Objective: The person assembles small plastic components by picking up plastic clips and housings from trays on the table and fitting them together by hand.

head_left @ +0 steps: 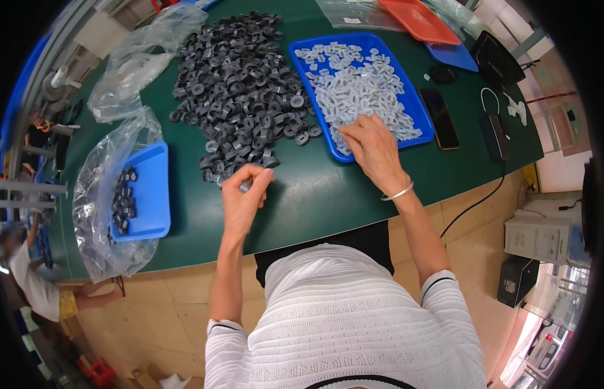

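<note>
My left hand point(243, 200) is closed just in front of a large heap of dark grey round plastic parts point(240, 84) on the green table. A bit of a dark grey plastic part point(245, 186) shows between its fingers. My right hand point(375, 150), with a bangle at the wrist, reaches over the near edge of a blue tray point(426, 129). Its fingers are bent together at the small whitish translucent plastic pieces point(363, 87) in that tray. Whatever those fingertips hold is too small or hidden to make out.
A smaller blue tray point(158, 194) with some dark parts stands at the left, partly under clear plastic bags point(97, 201). To the right lie a phone point(439, 120) and a black device with a cable point(494, 137). Red tray point(419, 19) at the back. Another person point(36, 279) is far left.
</note>
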### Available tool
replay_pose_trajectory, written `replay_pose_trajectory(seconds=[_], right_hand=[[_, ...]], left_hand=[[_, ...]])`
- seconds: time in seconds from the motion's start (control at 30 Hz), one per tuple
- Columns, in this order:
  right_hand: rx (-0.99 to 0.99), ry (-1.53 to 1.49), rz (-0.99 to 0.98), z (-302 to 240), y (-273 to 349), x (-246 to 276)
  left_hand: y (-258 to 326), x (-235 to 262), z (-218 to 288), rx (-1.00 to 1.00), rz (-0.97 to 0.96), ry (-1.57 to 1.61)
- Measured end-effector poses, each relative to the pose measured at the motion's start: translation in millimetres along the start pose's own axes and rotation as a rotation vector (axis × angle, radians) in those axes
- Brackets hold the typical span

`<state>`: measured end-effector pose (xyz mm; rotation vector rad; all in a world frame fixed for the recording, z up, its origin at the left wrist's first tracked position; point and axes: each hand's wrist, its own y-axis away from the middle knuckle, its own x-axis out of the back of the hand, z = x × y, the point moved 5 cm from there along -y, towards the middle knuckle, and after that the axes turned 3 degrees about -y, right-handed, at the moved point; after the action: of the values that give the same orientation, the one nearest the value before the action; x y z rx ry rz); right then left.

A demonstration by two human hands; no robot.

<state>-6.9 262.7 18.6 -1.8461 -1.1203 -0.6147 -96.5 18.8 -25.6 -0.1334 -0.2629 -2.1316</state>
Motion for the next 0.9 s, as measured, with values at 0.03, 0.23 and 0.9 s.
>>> replay_pose_trajectory(seconds=[0.03,0.23,0.9], right_hand=[[0.014,0.089,-0.041,0.2,-4.3,-2.4],[0.040,0.140,-0.108,5.6,-12.1,-18.8],[-0.223,-0.557,-0.203,-31.4,57.1,-36.7]], left_hand=[[-6.6,-1.8,2.5,-0.002,0.006,-0.001],[-15.5,-23.6,27.1,-0.506,0.152,-1.157],[48.4,-37.0,16.2,-0.367,0.131,-0.696]])
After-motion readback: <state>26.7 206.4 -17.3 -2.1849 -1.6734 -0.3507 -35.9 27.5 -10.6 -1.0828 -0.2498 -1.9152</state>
